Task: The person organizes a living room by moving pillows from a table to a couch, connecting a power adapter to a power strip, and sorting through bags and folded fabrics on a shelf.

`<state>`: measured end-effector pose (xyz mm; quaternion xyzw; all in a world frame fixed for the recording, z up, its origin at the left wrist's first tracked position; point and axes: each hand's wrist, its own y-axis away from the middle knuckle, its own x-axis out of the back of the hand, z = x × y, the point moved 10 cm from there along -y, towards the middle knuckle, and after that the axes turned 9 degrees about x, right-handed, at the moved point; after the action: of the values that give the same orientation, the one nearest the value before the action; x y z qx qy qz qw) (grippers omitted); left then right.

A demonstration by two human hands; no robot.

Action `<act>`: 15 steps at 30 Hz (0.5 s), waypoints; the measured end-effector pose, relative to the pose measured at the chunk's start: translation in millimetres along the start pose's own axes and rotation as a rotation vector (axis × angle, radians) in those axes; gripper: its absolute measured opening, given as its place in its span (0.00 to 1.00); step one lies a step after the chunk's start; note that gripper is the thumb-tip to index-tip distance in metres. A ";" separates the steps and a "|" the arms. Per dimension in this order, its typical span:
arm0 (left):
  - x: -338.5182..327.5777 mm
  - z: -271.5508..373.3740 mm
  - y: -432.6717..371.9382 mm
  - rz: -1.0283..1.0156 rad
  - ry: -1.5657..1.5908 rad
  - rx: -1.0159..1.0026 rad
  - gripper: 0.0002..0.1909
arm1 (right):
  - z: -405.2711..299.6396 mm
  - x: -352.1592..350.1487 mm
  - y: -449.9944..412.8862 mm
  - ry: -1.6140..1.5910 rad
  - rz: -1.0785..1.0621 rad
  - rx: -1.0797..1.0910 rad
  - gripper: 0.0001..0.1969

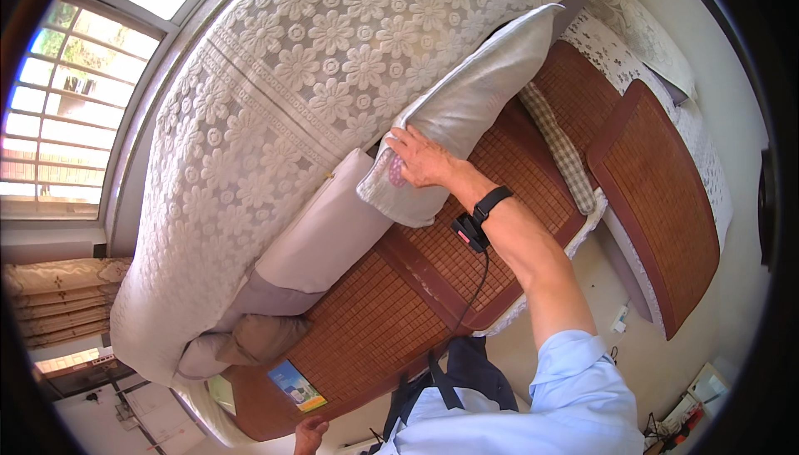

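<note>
My right hand [421, 155] lies on the near end of a pale grey cloth cover [480, 87], its fingers bent over the upper edge. A pink dotted patch [397, 170] shows beside the palm; the thumb is mostly hidden. The cover stretches along the sofa's back towards the upper right. Beside it stands a plain light back cushion [337, 224]. Low in the picture, partly cut off, my left hand [310, 435] has loosely bent fingers and nothing visible in it. Near it, a printed booklet [297, 385] lies on the brown woven seat mat [374, 305].
A flower-patterned lace cover [331, 37] drapes the sofa back below a barred window [75, 105]. A checked cushion [558, 149] leans across the mat. Brown cushions [265, 336] sit at the left end. A black wrist device [471, 230] trails a cable. A power strip [619, 319] lies on the floor.
</note>
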<state>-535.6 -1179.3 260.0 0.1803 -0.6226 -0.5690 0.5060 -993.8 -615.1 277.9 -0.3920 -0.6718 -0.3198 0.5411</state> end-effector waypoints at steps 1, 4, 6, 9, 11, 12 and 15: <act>-12.2 18.7 7.0 0.003 -0.083 -0.072 0.17 | 8.0 -0.1 8.7 0.002 0.005 -0.002 0.31; -38.2 28.9 18.3 -0.054 -0.101 -0.060 0.16 | 28.2 14.6 27.9 0.009 0.054 -0.035 0.34; -51.1 38.0 29.5 -0.071 -0.141 -0.070 0.16 | 37.3 28.2 35.2 0.091 0.040 -0.039 0.35; -56.9 41.7 37.1 -0.081 -0.111 -0.052 0.15 | 53.3 38.5 38.4 0.207 -0.070 -0.151 0.38; -60.6 50.5 36.2 -0.084 -0.072 -0.069 0.14 | 62.0 48.0 36.2 0.348 -0.019 -0.101 0.33; -60.2 52.1 37.5 -0.087 -0.043 -0.082 0.14 | 62.1 53.5 33.6 0.420 0.004 -0.066 0.28; -61.9 44.1 40.0 -0.065 -0.104 -0.080 0.12 | 65.1 58.7 45.0 0.461 0.039 -0.064 0.11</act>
<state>-532.2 -1095.1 276.4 0.1503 -0.6187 -0.6181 0.4611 -991.8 -526.9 321.8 -0.3383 -0.5122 -0.4117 0.6736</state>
